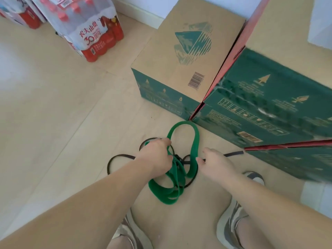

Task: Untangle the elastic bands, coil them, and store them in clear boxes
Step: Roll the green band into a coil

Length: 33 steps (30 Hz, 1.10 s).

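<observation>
1. Lettering reading "农夫山泉" and a large "30" is seen on a shrink-wrapped pack of bottles (pixel 89 33) with red caps, stood at upper left.
2. A mountain emblem and a barcode are printed on the left cardboard box (pixel 179 56). Tree symbols and another barcode are carried on the green-sided right cardboard box (pixel 269 105), whose fine print is too blurred to be read.
3. The green band (pixel 196 141) is found on the pale floor (pixel 53 114) just in front of the boxes, between the two hands and ahead of a pair of grey shoes (pixel 231 221).
4. The left hand (pixel 156 155) is closed around the green band where its strands cross. One loop is raised beyond the knuckles, and further loops are heaped nearer the feet.
5. The right hand (pixel 215 162) is held apart from the left, just beside the raised loop. Its fingers are curled on the black band (pixel 111 160), which is stretched away to the right.
6. The green band is shown wide, flat and matte. The black band is thin and tangled through it, with one loop spread left of the left wrist.
</observation>
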{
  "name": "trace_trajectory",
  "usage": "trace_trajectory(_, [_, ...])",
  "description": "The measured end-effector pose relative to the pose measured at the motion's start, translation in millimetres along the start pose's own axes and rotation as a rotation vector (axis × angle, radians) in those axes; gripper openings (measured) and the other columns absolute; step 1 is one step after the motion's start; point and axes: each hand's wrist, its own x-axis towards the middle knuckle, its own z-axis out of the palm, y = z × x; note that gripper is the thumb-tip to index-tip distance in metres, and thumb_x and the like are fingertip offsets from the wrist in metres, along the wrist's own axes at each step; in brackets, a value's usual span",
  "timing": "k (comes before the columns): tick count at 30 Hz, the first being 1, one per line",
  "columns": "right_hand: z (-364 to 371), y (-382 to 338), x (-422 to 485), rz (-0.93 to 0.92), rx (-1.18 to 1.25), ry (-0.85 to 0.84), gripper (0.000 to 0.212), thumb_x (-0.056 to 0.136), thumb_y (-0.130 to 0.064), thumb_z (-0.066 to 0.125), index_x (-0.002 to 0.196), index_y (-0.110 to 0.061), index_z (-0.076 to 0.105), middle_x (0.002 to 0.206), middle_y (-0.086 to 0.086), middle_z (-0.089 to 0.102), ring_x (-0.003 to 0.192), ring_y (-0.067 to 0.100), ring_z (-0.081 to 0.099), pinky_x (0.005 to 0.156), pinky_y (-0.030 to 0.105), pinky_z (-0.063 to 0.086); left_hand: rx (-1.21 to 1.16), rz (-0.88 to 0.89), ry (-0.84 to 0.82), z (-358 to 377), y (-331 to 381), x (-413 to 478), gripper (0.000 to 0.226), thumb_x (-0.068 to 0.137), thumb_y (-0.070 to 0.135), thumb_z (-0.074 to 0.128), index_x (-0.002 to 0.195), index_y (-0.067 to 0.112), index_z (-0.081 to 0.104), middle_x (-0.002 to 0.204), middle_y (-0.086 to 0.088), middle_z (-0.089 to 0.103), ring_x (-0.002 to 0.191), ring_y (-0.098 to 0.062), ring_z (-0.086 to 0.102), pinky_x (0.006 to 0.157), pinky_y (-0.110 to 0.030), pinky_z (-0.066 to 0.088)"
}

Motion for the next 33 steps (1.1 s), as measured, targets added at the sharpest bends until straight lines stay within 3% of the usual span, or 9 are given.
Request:
trace_trajectory(7, [49, 11, 78, 0.186, 0.193, -0.039, 0.04, 0.103, -0.052, 0.045, 0.095, -0.016, 0.061, 0.094, 0.005, 0.065, 0.091, 0.029, 0.064, 0.081, 0.039, 0.057, -0.015, 0.05, 0.003, 34, -4, 50, 0.057, 0.103, 0.025, 0.054, 0.156, 0.022, 0.035, 0.153, -0.006, 0.045, 0.133, -0.025, 0.052, 0.104, -0.033, 0.048])
trace_trajectory(10, [54, 11, 97, 0.235, 0.292, -0.038, 0.04, 0.099, -0.049, 0.057, 0.075, -0.017, 0.058, 0.078, 0.004, 0.062, 0.081, 0.029, 0.063, 0.073, 0.035, 0.053, -0.011, 0.072, 0.028, 43, -7, 59, 0.052, 0.102, 0.023, 0.055, 0.152, 0.023, 0.04, 0.145, -0.003, 0.048, 0.122, -0.024, 0.057, 0.099, -0.037, 0.052])
trace_trajectory(13, [51, 6, 105, 0.264, 0.359, -0.014, 0.029, 0.091, -0.036, 0.071, 0.078, -0.011, 0.068, 0.079, 0.005, 0.068, 0.082, 0.028, 0.065, 0.075, 0.034, 0.055, -0.032, 0.069, 0.014, 48, -9, 59, 0.05, 0.102, 0.024, 0.055, 0.15, 0.025, 0.042, 0.14, 0.0, 0.05, 0.113, -0.024, 0.061, 0.096, -0.038, 0.054])
trace_trajectory(19, [22, -11, 66, 0.106, 0.412, 0.169, 0.024, 0.082, -0.015, 0.063, 0.071, -0.018, 0.043, 0.071, 0.001, 0.053, 0.066, 0.024, 0.05, 0.056, 0.033, 0.037, -0.042, 0.07, 0.054, 25, -4, 42, 0.045, 0.101, 0.018, 0.054, 0.146, 0.02, 0.048, 0.139, -0.003, 0.052, 0.117, -0.024, 0.06, 0.101, -0.036, 0.051])
trace_trajectory(23, [-27, -25, 15, -0.005, 0.358, 0.266, 0.021, 0.082, -0.008, 0.06, 0.078, -0.021, 0.043, 0.074, -0.001, 0.053, 0.068, 0.023, 0.05, 0.052, 0.034, 0.034, -0.053, 0.103, 0.103, -12, 13, 7, 0.053, 0.1, 0.019, 0.052, 0.152, 0.023, 0.044, 0.147, -0.001, 0.049, 0.121, -0.021, 0.059, 0.103, -0.03, 0.048])
trace_trajectory(27, [-78, -45, -50, -0.127, 0.375, 0.315, 0.03, 0.087, -0.016, 0.066, 0.099, -0.031, 0.044, 0.09, -0.004, 0.064, 0.079, 0.022, 0.064, 0.065, 0.039, 0.053, -0.092, 0.15, 0.193, -49, 35, -50, 0.056, 0.098, 0.022, 0.06, 0.151, 0.025, 0.043, 0.146, 0.001, 0.049, 0.122, -0.019, 0.061, 0.1, -0.031, 0.051])
trace_trajectory(29, [-102, -56, -89, -0.232, 0.454, 0.318, 0.035, 0.09, -0.024, 0.072, 0.106, -0.039, 0.044, 0.109, -0.008, 0.069, 0.097, 0.019, 0.069, 0.083, 0.043, 0.06, -0.087, 0.189, 0.234, -64, 42, -87, 0.063, 0.096, 0.024, 0.065, 0.153, 0.028, 0.038, 0.149, 0.004, 0.046, 0.126, -0.017, 0.058, 0.098, -0.025, 0.048])
trace_trajectory(31, [-125, -67, -131, -0.358, 0.493, 0.3, 0.045, 0.091, -0.022, 0.074, 0.118, -0.043, 0.045, 0.126, -0.014, 0.07, 0.113, 0.017, 0.067, 0.099, 0.043, 0.056, -0.053, 0.255, 0.283, -75, 45, -123, 0.076, 0.093, 0.03, 0.069, 0.157, 0.031, 0.029, 0.156, 0.009, 0.036, 0.137, -0.014, 0.048, 0.106, -0.023, 0.041])
trace_trajectory(33, [-149, -76, -179, -0.483, 0.473, 0.303, 0.054, 0.092, -0.017, 0.072, 0.131, -0.041, 0.045, 0.13, -0.021, 0.068, 0.117, 0.014, 0.066, 0.106, 0.04, 0.052, -0.033, 0.31, 0.338, -87, 47, -159, 0.091, 0.089, 0.037, 0.073, 0.162, 0.033, 0.018, 0.166, 0.012, 0.023, 0.15, -0.012, 0.03, 0.121, -0.031, 0.031])
